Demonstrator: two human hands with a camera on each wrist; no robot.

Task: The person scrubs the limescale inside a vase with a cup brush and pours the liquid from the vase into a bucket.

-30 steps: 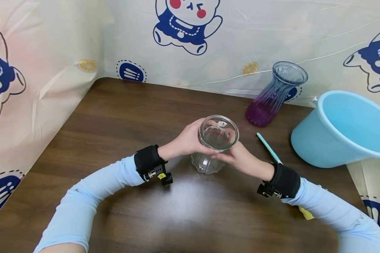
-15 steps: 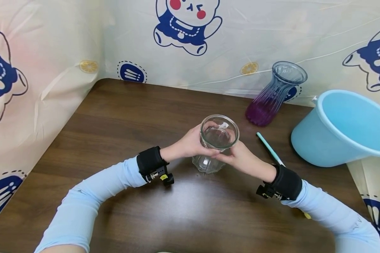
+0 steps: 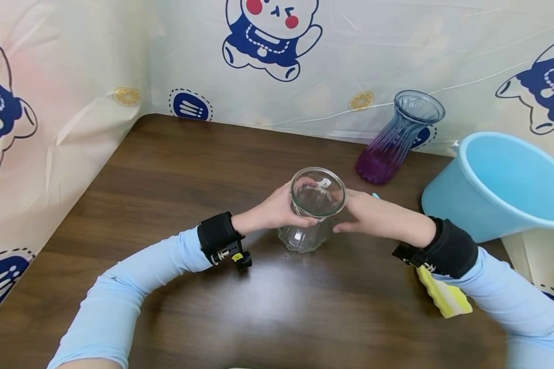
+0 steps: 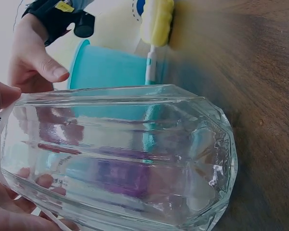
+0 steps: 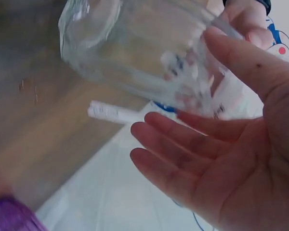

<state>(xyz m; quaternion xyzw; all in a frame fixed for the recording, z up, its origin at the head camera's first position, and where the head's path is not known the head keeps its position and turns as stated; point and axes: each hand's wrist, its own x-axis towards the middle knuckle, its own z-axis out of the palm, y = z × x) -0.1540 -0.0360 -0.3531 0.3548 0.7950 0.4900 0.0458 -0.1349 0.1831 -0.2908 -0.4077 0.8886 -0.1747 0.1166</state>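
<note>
A clear glass vase [image 3: 304, 238] with faceted sides stands on the brown table. My left hand [image 3: 277, 209] grips it round the neck, thumb in front and fingers behind. A white ribbon [image 5: 229, 98] with dark lettering circles the neck; one loose end hangs out in the right wrist view. Just right of the vase, my right hand [image 3: 369, 211] has its fingers spread and holds nothing. In the right wrist view its palm [image 5: 241, 178] faces the glass; whether the thumb touches the vase I cannot tell. Under the right forearm lies a sponge brush, its yellow-and-white head [image 3: 444, 293] showing.
Behind to the right stands a blue-to-purple ribbed glass vase [image 3: 392, 146]. A light blue bucket [image 3: 452, 195] is at the table's right edge. The brush's teal-and-white handle [image 4: 151, 67] shows in the left wrist view. Printed curtain [image 3: 184, 41] hangs behind the brown table [image 3: 189, 159].
My right hand has let go of the clear vase's neck and moved a little right, its forearm shifting right too. More of the sponge head shows. The left hand keeps its grip.
</note>
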